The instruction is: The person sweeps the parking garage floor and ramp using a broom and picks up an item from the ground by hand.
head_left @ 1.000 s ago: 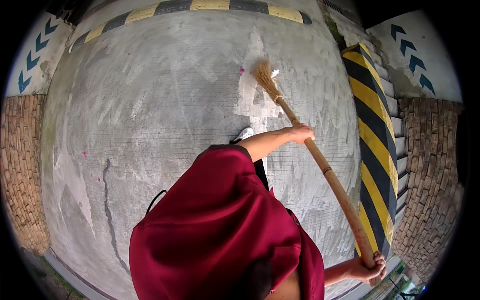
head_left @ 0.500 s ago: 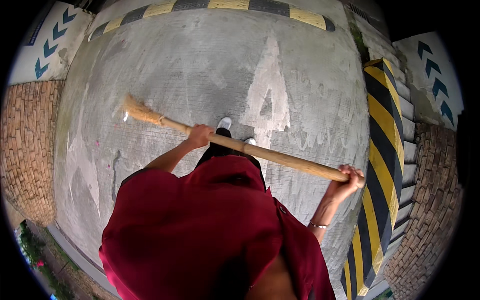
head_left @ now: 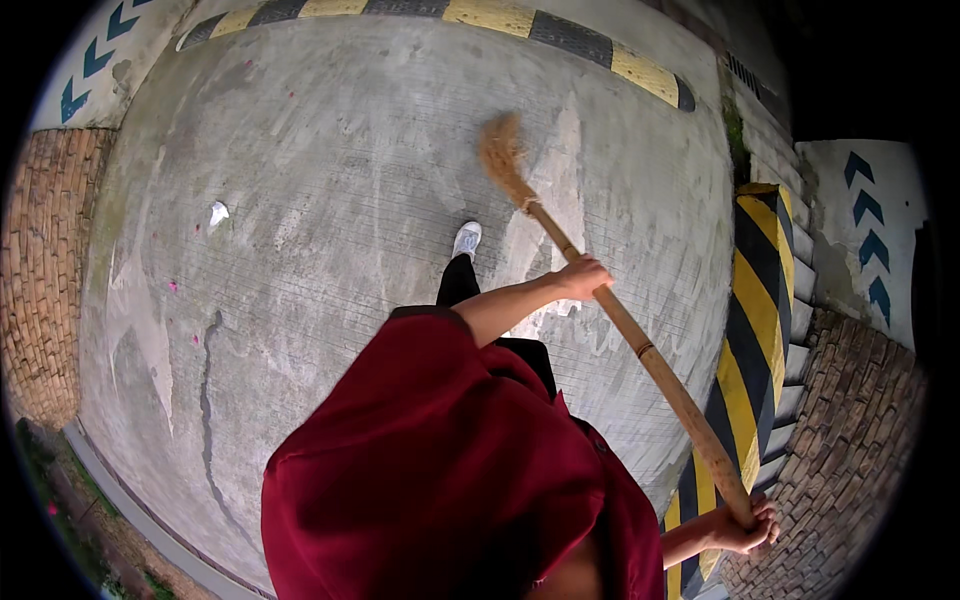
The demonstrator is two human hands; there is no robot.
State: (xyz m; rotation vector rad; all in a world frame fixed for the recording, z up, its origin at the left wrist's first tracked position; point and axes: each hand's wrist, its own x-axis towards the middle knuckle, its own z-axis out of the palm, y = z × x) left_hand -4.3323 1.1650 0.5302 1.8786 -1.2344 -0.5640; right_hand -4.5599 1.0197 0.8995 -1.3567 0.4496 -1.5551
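Note:
A long-handled straw broom [head_left: 655, 365] slants across my right side, its bristles ahead of me over the concrete and a little blurred. My left hand [head_left: 582, 277] is wrapped round the handle not far below the bristle head. At the butt end, low on the right, my right hand [head_left: 748, 524] grips the handle beside the striped barrier. Whether the bristles touch the ground I cannot tell. A crumpled white scrap [head_left: 218, 212] lies on the floor to the left, apart from the broom.
A yellow-and-black striped barrier [head_left: 750, 310] runs along the right, with steps and a brick wall [head_left: 850, 420] beyond it. Ahead, a striped speed bump [head_left: 490, 17] crosses the concrete floor [head_left: 340, 150]. Another brick wall [head_left: 45, 270] stands left. Small pink bits [head_left: 173, 286] dot the ground.
The broom head has swung from the left to ahead of me on the right. Both hands have moved with the handle, the right one lower. The white scrap now lies clear of the bristles.

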